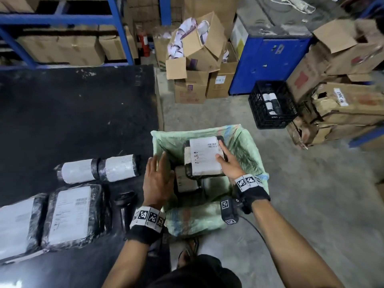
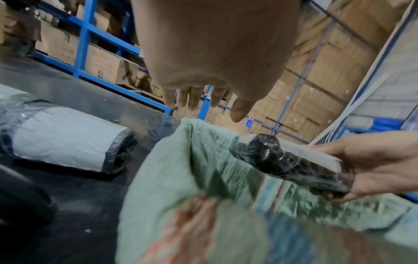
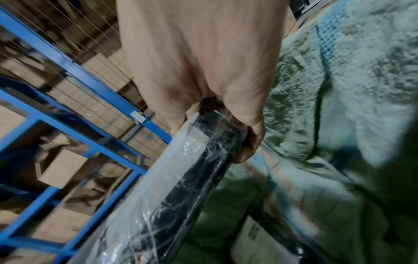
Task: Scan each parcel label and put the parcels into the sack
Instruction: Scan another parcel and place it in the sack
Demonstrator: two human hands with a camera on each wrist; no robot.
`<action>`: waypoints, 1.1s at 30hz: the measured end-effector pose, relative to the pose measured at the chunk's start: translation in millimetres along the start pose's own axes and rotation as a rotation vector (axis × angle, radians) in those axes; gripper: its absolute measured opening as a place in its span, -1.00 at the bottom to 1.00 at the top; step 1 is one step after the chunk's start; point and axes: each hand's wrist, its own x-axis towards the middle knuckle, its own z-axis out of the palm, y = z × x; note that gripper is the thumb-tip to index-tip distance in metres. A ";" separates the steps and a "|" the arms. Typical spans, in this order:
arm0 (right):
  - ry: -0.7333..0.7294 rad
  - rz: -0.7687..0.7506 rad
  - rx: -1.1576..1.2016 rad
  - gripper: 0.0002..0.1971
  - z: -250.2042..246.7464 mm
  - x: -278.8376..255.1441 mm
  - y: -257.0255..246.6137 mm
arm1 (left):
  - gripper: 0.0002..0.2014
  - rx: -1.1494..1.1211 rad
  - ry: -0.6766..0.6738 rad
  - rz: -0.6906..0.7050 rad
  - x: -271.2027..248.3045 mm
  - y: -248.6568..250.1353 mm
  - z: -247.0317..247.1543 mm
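Head view, nearest first: the left hand hovers at the 9 o'clock rim of the green woven sack, fingers straight and loosely spread, holding nothing. At about 8 o'clock from it a black barcode scanner lies on the black tabletop. The right hand grips the 3 o'clock edge of a black-wrapped parcel with its white label up, thumb on top and fingers curled beneath, holding it over the sack's open mouth. Below it, inside the sack, another labelled parcel lies flat. On the tabletop at 9 o'clock, two flat labelled parcels sit side by side nearest the person, with two rolled parcels end to end beyond them. Farther off, at 1 o'clock on the floor, a black plastic crate stands among cardboard boxes.
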 end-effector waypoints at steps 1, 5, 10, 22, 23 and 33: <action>-0.007 0.040 -0.039 -0.39 -4.6 8.9 4.8 | -0.28 0.046 -0.006 -0.003 -1.1 -6.3 4.7; -0.067 0.195 -0.167 -0.38 -20.1 42.5 24.5 | -0.23 0.152 -0.039 -0.016 -10.0 -18.3 17.0; -0.130 0.284 -0.336 -0.40 -28.9 75.1 55.0 | -0.15 0.187 -0.091 -0.081 -16.8 -24.9 31.8; 0.086 0.202 -0.465 -0.37 1.5 109.7 144.1 | 0.04 0.237 -0.134 -0.164 -17.0 -22.3 34.7; 0.077 0.177 -0.457 -0.37 4.1 111.7 148.4 | 0.02 0.229 -0.132 -0.169 -16.9 -22.6 36.1; 0.092 0.141 -0.444 -0.31 26.8 129.3 193.2 | -0.11 0.184 -0.105 -0.208 -11.0 -29.0 44.3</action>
